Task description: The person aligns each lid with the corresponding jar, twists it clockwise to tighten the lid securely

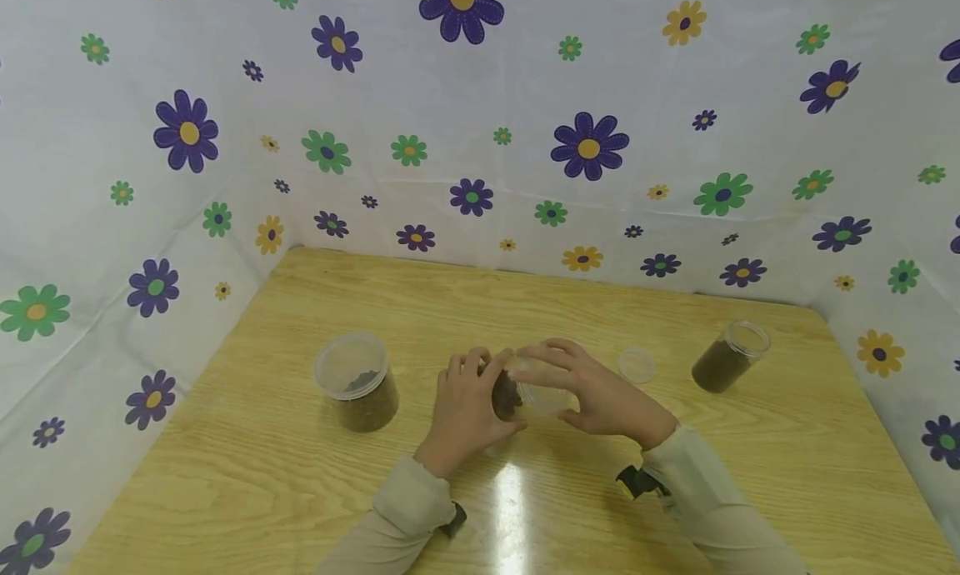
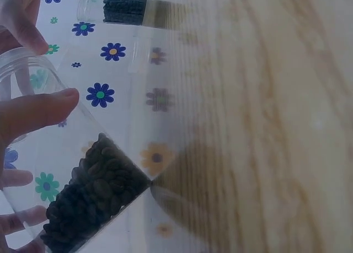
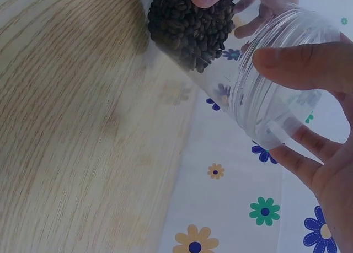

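A clear plastic jar [image 3: 190,32] with dark coffee beans at its bottom end is tilted over the table, its mouth toward the right. My left hand [image 1: 467,408] grips the jar's body, thumb [image 2: 41,115] on one side and fingers on the other. Around the threaded neck is my right hand [image 1: 606,394], with its thumb [image 3: 300,63] on top and fingers underneath at the rim. The left wrist view shows the jar's lower corner right at the table, the beans [image 2: 96,189] heaped along its base.
Left of my hands stands a wider clear jar [image 1: 366,404] with brown contents. Toward the right is a tall clear jar [image 1: 723,362], partly filled with something dark. A round clear lid [image 1: 637,365] lies near it. A flowered cloth [image 1: 510,167] hangs behind the wooden table [image 1: 247,467].
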`<state>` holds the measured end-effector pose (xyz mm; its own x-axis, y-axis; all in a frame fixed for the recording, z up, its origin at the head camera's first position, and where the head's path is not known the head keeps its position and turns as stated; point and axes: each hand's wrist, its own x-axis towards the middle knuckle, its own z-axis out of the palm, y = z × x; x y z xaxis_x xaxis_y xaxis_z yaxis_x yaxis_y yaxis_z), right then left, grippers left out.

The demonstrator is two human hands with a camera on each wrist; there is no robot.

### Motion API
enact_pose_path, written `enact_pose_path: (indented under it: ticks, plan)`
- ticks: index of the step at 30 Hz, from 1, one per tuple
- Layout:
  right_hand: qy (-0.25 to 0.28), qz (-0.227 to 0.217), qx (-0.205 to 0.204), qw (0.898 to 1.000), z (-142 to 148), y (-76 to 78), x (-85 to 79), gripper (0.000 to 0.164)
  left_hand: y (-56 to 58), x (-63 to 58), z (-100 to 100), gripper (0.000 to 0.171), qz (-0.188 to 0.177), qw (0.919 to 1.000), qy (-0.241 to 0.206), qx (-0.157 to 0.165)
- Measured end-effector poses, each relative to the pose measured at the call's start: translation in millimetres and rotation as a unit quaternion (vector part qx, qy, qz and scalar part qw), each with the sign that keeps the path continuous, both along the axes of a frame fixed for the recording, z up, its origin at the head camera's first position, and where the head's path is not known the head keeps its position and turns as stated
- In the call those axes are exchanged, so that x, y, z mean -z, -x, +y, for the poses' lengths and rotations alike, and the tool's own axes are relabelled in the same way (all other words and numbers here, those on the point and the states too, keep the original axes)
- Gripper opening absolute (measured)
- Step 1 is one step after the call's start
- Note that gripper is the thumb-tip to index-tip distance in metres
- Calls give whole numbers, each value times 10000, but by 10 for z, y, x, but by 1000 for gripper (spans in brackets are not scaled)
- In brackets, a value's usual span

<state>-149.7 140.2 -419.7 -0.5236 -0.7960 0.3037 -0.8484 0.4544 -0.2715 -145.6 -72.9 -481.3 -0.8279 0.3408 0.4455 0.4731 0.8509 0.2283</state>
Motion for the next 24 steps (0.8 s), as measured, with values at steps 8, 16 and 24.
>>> enact_pose_path:
  ticks: [8, 16, 24]
  plan:
    - [-4, -37, 90, 10000, -25, -13, -52, 93, 13, 1, -9, 97, -110, 9999, 43, -17]
    - [-175, -175, 401, 9989, -35, -11, -94, 87, 7, -5, -6, 96, -81, 9999, 56, -38]
    - [130, -687, 930, 9932, -55, -18, -52, 87, 5, 18, -14, 96, 133, 9999, 77, -38]
